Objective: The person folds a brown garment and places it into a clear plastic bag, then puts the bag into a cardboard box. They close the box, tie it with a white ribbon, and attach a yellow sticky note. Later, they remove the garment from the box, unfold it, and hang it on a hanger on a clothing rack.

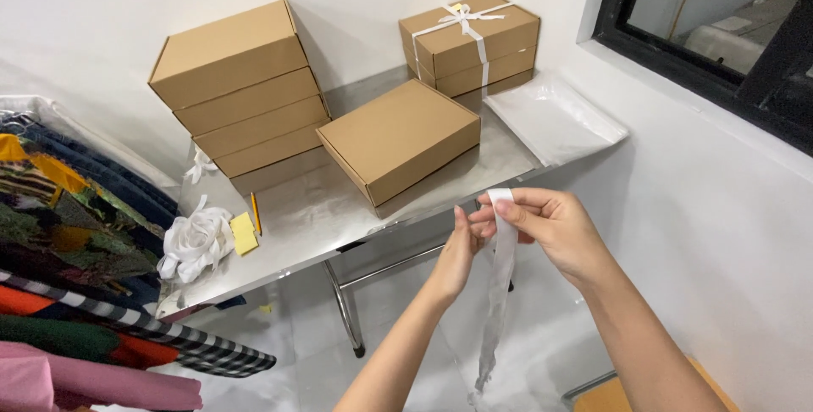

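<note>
My right hand (550,226) and left hand (457,255) pinch the white ribbon (501,268) top, fingers closed; it hangs free, straight, off the surface (305,217) near the brown box (398,137).

Bright, even daylight, seemingly from the window (720,31) at upper right. Soft shadows under the cardboard boxes (246,99); dull glare across the steel table (313,217). Sharp overall, slightly bowed at the edges.

Your left hand (457,255) and right hand (555,230) are bare, without gloves, rings or a watch; both forearms show uncovered, no sleeves reaching them.
</note>
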